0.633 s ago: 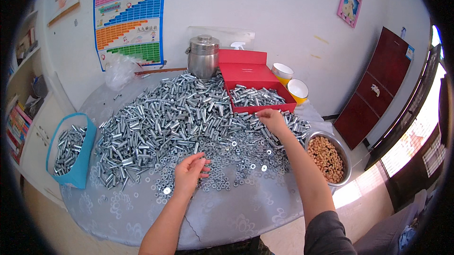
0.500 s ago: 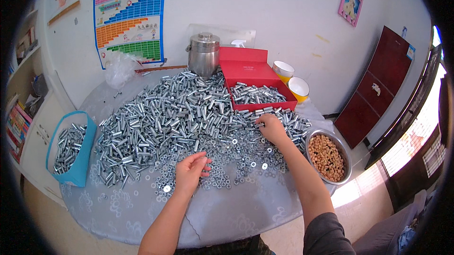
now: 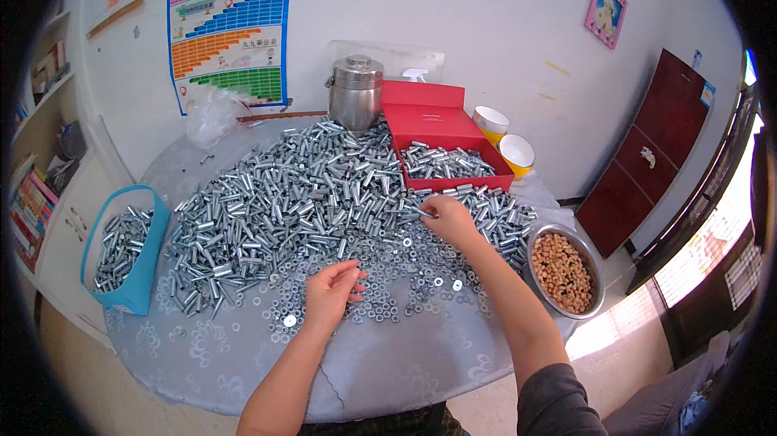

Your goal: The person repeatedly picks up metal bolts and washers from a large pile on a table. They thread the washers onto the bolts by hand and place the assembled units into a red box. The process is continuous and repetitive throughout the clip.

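Note:
A large heap of shiny metal sleeves (image 3: 275, 201) covers the middle of the table. Along its near edge lie many loose washers and nuts (image 3: 376, 302). My right hand (image 3: 450, 222) is at the heap's right side, thumb and fingers pinched on a metal sleeve (image 3: 424, 213) whose end pokes out to the left. Above the washers hovers my left hand (image 3: 328, 297), its fingers loosely bent with gaps between them and nothing visible in them. A red box (image 3: 457, 184) with its lid raised holds more sleeves behind my right hand.
At the left stands a blue fabric bin (image 3: 144, 270) of sleeves. A steel bowl (image 3: 597, 290) of round brown pieces sits at the right edge. Behind the heap are a steel canister (image 3: 356, 96), two yellow-and-white cups (image 3: 518, 154) and a clear plastic bag (image 3: 214, 116).
My right hand has moved left over the heap, and a sleeve end now shows at its fingertips. My left hand stays nearly in place. The whole view has shifted slightly.

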`<state>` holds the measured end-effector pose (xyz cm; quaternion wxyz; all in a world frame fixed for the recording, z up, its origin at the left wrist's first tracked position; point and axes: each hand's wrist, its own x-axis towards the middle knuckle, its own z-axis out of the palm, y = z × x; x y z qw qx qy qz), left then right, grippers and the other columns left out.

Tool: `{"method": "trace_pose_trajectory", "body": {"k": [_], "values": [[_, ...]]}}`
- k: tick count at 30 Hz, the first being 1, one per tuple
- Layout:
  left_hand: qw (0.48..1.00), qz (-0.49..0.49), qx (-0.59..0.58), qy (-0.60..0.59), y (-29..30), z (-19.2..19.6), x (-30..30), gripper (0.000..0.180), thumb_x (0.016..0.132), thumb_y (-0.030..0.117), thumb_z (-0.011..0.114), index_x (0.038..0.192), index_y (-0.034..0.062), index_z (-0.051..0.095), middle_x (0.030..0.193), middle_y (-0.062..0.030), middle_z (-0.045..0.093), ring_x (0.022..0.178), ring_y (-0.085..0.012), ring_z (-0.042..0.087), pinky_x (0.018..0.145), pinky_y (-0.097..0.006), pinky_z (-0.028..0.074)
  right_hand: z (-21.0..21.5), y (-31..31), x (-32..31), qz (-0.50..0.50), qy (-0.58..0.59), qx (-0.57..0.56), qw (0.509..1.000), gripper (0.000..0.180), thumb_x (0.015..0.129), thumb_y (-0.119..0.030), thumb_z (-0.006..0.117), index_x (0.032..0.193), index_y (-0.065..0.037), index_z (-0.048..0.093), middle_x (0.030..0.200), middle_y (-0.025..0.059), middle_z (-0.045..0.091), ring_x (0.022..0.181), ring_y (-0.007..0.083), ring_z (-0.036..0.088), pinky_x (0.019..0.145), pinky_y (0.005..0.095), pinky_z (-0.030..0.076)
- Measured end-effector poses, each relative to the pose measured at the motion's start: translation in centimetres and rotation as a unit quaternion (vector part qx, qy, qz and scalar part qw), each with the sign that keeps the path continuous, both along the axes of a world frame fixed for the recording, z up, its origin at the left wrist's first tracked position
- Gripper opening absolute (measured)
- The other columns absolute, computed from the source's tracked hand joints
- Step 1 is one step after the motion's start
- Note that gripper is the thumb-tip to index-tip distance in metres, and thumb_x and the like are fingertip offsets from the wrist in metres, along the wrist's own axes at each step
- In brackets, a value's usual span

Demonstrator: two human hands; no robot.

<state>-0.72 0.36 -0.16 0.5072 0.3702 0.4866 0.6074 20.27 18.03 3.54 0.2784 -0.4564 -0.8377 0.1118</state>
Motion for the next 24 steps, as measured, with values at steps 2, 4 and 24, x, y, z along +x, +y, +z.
{"method": "trace_pose_trajectory", "body": {"k": [2,4,24], "values": [[1.000,-0.004,0.005,-0.006,0.1,-0.3,-0.1,0.024,0.084,0.007,0.053,0.105,-0.0030,0.055,0.089,-0.0121,0.063,0.068,-0.0125,0.059,0.055,-0.023,0.050,-0.6,0.7,-1.0,0.038,-0.024,0.070,0.997,0.017,0.067,-0.015,0.062,0.082,-0.007,0.063,0.082,0.0100,0.060,0.083,0.0270,0.056,0.071,0.0372,0.046],[1.000,-0.006,0.001,-0.002,0.1,-0.1,0.1,0.024,0.084,0.007,0.052,0.106,-0.0029,0.055,0.089,-0.0120,0.063,0.068,-0.0124,0.059,0.055,-0.023,0.050,-1.0,1.2,-2.0,0.039,-0.042,0.116,0.992,0.018,0.066,-0.016,0.064,0.081,-0.008,0.065,0.080,0.0101,0.058,0.082,0.0277,0.056,0.071,0.0378,0.046],[0.985,0.011,0.094,0.141,-0.6,0.2,1.4,0.024,0.074,0.005,0.066,0.097,-0.0024,0.061,0.077,-0.0054,0.062,0.066,-0.0073,0.055,0.060,-0.020,0.045,0.3,-11.5,-3.6,0.208,0.033,0.041,0.977,0.012,0.072,-0.012,0.061,0.082,-0.005,0.061,0.083,0.0077,0.057,0.074,0.0263,0.057,0.063,0.0356,0.046]]}}
